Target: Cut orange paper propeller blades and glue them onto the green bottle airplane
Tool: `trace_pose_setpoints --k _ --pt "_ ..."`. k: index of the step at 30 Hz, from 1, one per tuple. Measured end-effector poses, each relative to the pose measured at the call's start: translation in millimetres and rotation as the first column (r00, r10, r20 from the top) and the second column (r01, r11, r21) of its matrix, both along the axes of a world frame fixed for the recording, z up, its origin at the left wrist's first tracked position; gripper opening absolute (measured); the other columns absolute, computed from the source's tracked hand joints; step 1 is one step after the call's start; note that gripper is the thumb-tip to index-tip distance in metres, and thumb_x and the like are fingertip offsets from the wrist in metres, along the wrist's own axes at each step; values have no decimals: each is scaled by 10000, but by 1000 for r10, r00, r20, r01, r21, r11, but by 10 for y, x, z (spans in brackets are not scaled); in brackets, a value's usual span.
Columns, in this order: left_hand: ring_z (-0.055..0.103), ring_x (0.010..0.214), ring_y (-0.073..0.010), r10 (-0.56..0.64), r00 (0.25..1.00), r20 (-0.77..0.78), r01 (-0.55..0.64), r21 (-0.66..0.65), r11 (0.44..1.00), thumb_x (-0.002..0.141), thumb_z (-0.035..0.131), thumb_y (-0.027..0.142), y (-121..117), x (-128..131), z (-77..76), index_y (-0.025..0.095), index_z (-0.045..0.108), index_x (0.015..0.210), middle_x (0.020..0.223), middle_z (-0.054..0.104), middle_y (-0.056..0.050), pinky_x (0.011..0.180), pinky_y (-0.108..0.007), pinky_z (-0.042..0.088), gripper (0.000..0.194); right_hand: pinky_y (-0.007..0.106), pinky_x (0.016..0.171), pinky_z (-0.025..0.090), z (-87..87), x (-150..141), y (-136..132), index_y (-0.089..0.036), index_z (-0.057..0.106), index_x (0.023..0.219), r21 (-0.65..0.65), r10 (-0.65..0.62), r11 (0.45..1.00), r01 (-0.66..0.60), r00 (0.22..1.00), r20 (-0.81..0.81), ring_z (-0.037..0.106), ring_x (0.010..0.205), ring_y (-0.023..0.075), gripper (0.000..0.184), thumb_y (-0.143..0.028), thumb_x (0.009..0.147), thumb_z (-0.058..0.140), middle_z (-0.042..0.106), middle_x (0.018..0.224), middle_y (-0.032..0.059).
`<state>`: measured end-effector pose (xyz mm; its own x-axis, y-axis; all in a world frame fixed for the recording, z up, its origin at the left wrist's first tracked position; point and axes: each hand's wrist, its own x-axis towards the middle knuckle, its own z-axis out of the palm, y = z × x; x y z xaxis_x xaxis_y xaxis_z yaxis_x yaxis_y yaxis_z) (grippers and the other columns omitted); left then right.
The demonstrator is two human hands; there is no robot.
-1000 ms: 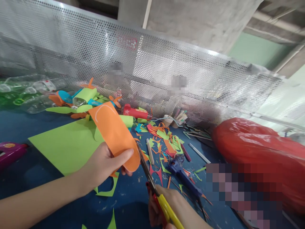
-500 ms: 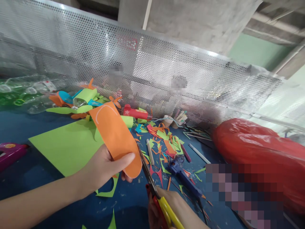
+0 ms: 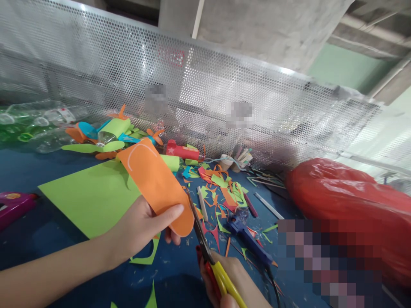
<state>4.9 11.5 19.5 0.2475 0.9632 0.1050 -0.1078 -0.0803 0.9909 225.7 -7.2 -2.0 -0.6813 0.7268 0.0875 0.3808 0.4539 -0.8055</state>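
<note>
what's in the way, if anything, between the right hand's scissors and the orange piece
Nothing visible does: the scissors in the right hand lie along the right edge of the orange piece, though contact is unclear. The left hand holds it from the left; the blue glue gun lies off to the right.

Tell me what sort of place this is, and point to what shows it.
Probably a craft workspace: brightly colored cut scraps lie scattered about, scissors are in use, and what looks like a blue glue gun lies nearby.
</note>
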Motion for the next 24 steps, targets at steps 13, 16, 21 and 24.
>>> trace_pose_setpoints --k 13,16,21,24 --pt "628 511 -154 37 998 -57 -39 -33 999 842 582 374 6 0 29 193 654 605 538 686 -14 491 -225 464 306 243 422 195 -50 -21 11 -210 344 653 -16 -13 1000 12 999 -33 234 486 93 662 -860 740 252 274 547 -60" --pt "632 512 -160 35 998 -48 -37 -41 998 837 587 366 29 1 16 198 663 591 527 687 -14 501 -234 474 308 243 410 177 -49 -32 17 -209 343 643 -3 -34 999 34 999 -38 231 479 88 649 -842 761 265 279 534 -60" --pt "634 509 -161 32 999 -27 -33 -44 998 834 591 358 57 12 3 193 671 571 519 686 -19 512 -238 486 320 240 398 230 -59 -32 21 -225 375 650 -54 -112 993 109 991 -68 308 472 106 663 -871 734 245 333 541 -39" --pt "627 507 -153 22 1000 -2 -22 -60 998 830 601 361 66 12 3 186 669 575 519 681 -17 522 -234 490 316 233 382 277 -98 -7 -4 -231 381 677 -99 -173 982 164 980 -97 365 448 107 630 -843 765 259 387 556 -29"
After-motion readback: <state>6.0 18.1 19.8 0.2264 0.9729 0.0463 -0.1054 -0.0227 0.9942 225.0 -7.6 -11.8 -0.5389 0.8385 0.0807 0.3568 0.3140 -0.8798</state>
